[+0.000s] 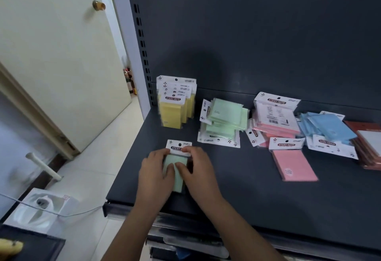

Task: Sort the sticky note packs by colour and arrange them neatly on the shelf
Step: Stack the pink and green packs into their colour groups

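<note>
i held a green pack (178,184) near the front left corner of the shelf (247,188), my left hand (154,170) and right hand (198,168) curled round its two sides, thumbs pressed on its face. i could not tell if it lay flat or stood tilted. yellow packs (175,112) stood upright in the back left corner. to their right along the back edge sat the green pile (223,122), the pink pile (276,120) and the blue pile (327,128). a single pink pack (292,161) lay flat in front of the pink pile.
</note>
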### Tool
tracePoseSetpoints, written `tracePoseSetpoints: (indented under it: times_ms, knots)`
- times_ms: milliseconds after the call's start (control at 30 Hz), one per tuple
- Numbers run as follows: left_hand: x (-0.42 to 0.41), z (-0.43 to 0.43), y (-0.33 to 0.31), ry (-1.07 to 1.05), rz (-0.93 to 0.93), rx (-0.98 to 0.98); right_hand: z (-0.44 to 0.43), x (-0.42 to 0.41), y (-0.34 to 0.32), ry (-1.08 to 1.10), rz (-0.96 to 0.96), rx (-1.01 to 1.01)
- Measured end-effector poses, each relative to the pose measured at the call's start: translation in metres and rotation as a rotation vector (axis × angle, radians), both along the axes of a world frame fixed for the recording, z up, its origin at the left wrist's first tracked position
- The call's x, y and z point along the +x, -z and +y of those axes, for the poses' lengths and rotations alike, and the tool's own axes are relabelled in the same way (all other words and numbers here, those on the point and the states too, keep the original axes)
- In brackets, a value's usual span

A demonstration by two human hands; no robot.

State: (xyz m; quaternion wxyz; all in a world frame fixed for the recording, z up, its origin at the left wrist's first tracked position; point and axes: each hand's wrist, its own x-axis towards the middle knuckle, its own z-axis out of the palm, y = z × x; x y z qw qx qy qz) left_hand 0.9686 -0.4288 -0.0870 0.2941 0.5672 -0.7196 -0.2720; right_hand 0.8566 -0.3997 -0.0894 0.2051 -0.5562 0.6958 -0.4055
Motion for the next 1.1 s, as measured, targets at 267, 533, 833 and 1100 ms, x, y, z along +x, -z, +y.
tracePoseSetpoints:
  times_ms: [267,533,833,1100]
  knots:
    - [-0.004,-0.007,-0.002,0.025,-0.246,-0.016,-0.004,-0.003,0.001,0.059,0.126,0.046]
    - [-0.086,-0.025,-0.038,0.175,0.052,-0.175,0.001,-0.071,-0.037,0.308,-0.270,-0.152]
    - [-0.138,-0.049,-0.040,0.134,0.034,-0.160,-0.005,-0.115,-0.059,0.254,-0.806,-0.047]
    - [-0.124,-0.030,-0.054,-0.064,0.708,0.163,0.002,-0.108,-0.043,0.372,-1.143,-0.117]
